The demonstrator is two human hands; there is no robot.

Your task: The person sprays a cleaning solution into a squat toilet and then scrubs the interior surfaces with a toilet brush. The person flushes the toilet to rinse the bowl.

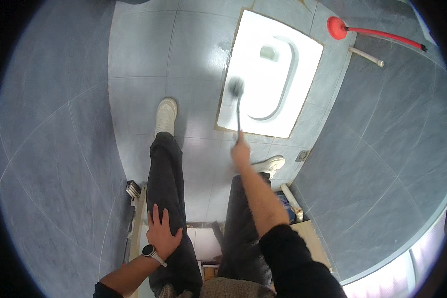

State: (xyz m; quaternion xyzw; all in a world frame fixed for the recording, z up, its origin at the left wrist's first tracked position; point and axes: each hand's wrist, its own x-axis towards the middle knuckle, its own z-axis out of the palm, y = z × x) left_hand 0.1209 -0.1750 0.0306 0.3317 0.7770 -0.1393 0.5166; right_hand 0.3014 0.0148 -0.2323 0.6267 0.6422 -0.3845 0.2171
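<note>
My right hand [241,153] grips the handle of a toilet brush [238,111], reaching forward over the near edge of the squat toilet. The dark brush head [236,86], blurred, is over the left part of the white ceramic squat toilet [304,82]; whether it touches the surface I cannot tell. A recessed bowl with a little water [269,53] at its far end lies to the right of the brush. My left hand [162,236] rests with spread fingers on my left trouser leg [165,186] and holds nothing. A watch [149,250] is on that wrist.
A red plunger [337,28] stands in the far right corner, near a short white pipe [367,56]. A floor drain [302,155] lies beside my right shoe [273,165]. Another pipe [292,201] runs by the right wall. Grey tiled walls [387,149] flank both sides.
</note>
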